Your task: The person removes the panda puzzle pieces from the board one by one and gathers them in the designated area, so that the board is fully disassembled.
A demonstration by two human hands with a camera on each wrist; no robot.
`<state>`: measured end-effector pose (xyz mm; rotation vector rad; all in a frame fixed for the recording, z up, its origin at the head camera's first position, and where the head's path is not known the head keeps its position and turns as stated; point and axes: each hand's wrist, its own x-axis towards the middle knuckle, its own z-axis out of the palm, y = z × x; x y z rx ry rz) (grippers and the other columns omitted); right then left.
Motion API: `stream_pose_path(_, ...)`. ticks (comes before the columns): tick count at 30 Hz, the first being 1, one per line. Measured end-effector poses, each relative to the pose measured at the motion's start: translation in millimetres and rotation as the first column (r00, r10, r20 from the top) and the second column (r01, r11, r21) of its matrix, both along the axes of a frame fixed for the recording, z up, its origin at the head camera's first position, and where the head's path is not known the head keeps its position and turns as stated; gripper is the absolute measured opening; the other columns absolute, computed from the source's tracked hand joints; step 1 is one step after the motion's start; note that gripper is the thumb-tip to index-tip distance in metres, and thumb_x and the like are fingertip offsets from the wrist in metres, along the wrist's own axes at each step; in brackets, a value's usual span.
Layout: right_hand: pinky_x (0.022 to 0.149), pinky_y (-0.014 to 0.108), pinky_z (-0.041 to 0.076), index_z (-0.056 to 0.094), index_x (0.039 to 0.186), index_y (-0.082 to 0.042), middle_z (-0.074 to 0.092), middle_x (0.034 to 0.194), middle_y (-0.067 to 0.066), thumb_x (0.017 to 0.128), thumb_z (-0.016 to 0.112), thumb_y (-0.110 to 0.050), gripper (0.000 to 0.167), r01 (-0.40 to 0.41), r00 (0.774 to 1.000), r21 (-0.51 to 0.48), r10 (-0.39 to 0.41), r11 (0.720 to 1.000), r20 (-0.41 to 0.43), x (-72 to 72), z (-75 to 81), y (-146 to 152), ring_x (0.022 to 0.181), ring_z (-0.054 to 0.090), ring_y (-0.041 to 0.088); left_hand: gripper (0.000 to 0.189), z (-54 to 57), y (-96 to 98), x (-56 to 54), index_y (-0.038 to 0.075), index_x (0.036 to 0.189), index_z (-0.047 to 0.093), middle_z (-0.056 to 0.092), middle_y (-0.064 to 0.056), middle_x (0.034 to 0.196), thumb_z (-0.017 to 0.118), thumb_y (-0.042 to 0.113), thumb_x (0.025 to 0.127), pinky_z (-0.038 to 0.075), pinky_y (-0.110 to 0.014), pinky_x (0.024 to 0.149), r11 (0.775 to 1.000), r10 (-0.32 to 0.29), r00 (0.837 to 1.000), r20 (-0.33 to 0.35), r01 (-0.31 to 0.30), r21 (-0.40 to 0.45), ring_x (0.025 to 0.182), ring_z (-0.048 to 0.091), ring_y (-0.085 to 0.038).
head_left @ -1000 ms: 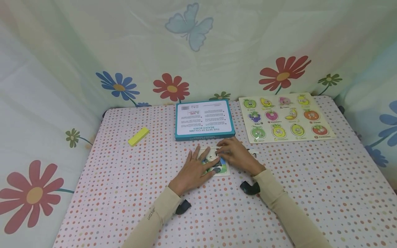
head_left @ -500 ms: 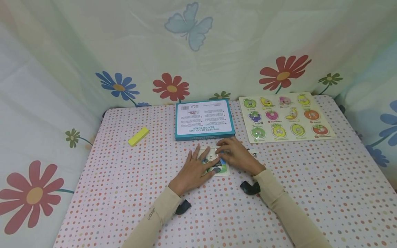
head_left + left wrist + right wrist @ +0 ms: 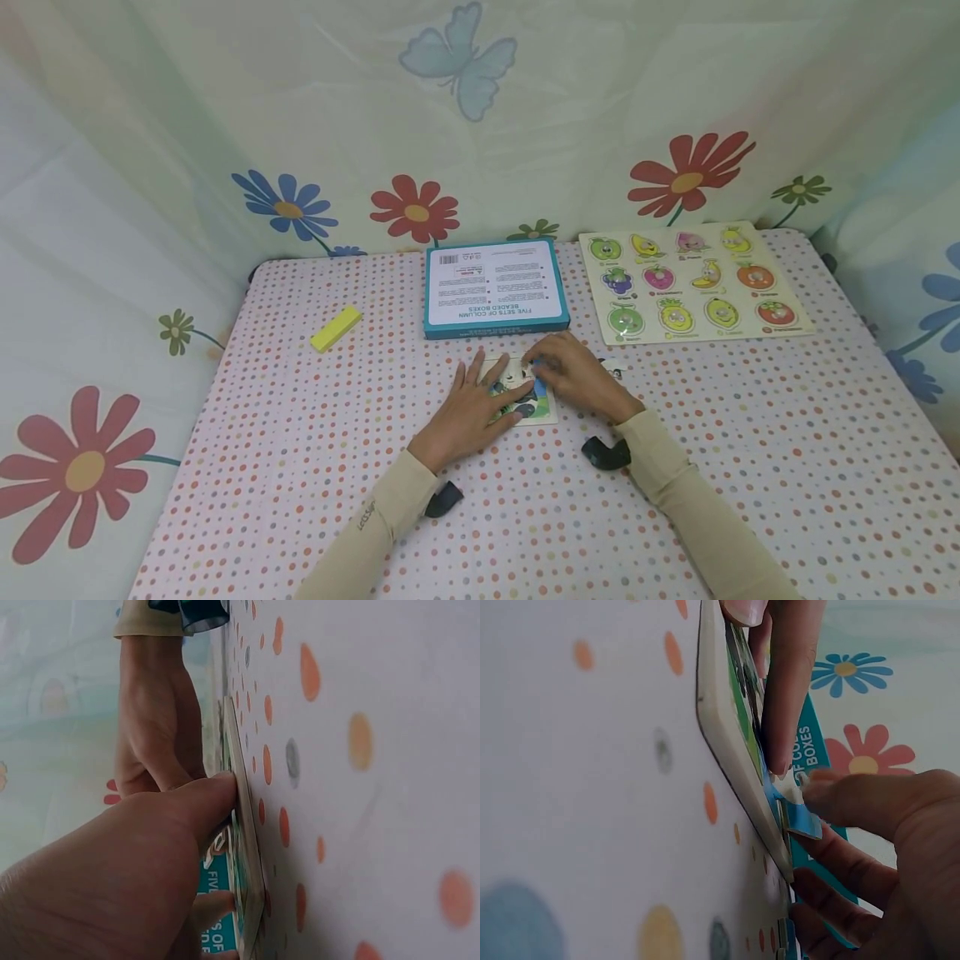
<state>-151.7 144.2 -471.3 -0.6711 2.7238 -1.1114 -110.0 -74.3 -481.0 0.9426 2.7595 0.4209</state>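
Observation:
A small jigsaw board (image 3: 550, 415) with a panda picture lies on the dotted tabletop. Spread across it, my left hand (image 3: 463, 418) presses the picture with straight fingers, its thumb near the board's front edge. My right hand (image 3: 576, 375) is at the far right corner, where thumb and index finger pinch a blue-and-white puzzle piece (image 3: 804, 820). That piece is tilted, one edge raised off the board in the right wrist view. Another loose piece (image 3: 615, 372) lies just right of the right hand, partly hidden by it.
Behind the hands lies a teal-and-white box (image 3: 495, 287). A fruit peg puzzle board (image 3: 693, 287) is at the back right, and a yellow block (image 3: 336, 329) at the left. A flower-print curtain (image 3: 337, 108) stands behind the table.
My right fingers have shifted slightly at the board's corner, and more blue of the piece shows beneath them. The left hand holds its place.

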Motion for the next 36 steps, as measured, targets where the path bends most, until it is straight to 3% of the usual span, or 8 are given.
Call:
stream_pose_path(5,0.100,0.045,0.042,0.061,0.117,-0.009,0.060,0.117,0.006,0.093,0.061,-0.006,0.024,0.056,0.996,-0.046,-0.053,0.997,0.070,-1.3,-2.0,1.0,0.115,0.053,0.025,0.049,-1.3,0.1,-1.0,0.041,0.147,0.032,0.011,-0.009,0.161,0.037,0.051,0.100,0.009,-0.063,0.113,1.000,0.000,1.000,0.008,0.000,0.003,0.145,-0.004,-0.042)
stream_pose_path(10,0.100,0.045,0.042,0.067,0.115,-0.011,0.063,0.117,0.004,0.093,0.061,-0.006,0.023,0.053,0.997,-0.054,-0.049,0.997,0.065,-3.6,-4.7,3.9,0.116,0.053,0.024,0.048,-1.0,0.2,-1.3,0.041,0.147,0.033,0.012,-0.009,0.160,0.037,0.051,0.100,0.009,-0.063,0.113,1.000,-0.001,1.000,0.014,0.001,0.008,0.145,-0.004,-0.041)
stream_pose_path(17,0.092,0.044,0.046,0.071,0.115,-0.014,0.066,0.112,0.002,0.092,0.064,-0.008,0.025,0.056,0.994,-0.106,-0.046,0.993,0.097,-3.6,-3.9,8.5,0.107,0.056,0.021,0.048,-0.9,0.8,-1.0,0.040,0.147,0.034,0.011,-0.009,0.160,0.036,0.051,0.100,0.008,-0.063,0.113,1.000,-0.003,1.000,0.022,0.002,0.014,0.145,-0.006,-0.041)
stream_pose_path(25,0.094,0.045,0.045,0.071,0.115,-0.015,0.065,0.114,0.003,0.092,0.063,-0.010,0.025,0.083,0.990,-0.136,-0.067,0.987,0.124,-4.4,-4.3,11.4,0.108,0.056,0.022,0.048,0.2,0.5,-0.3,0.040,0.147,0.034,0.011,-0.009,0.160,0.037,0.051,0.100,0.008,-0.063,0.113,1.000,-0.002,1.000,0.021,0.001,0.018,0.145,-0.006,-0.041)
stream_pose_path(36,0.091,0.044,0.051,0.069,0.117,-0.009,0.065,0.120,0.010,0.095,0.062,-0.020,0.026,0.149,0.982,-0.237,-0.116,0.960,0.148,-4.7,8.1,32.8,0.110,0.061,0.027,0.047,-0.3,0.0,0.5,0.042,0.146,0.034,0.010,-0.008,0.160,0.037,0.052,0.100,0.007,-0.062,0.113,1.000,0.006,1.000,0.022,-0.007,0.022,0.145,-0.005,-0.040)
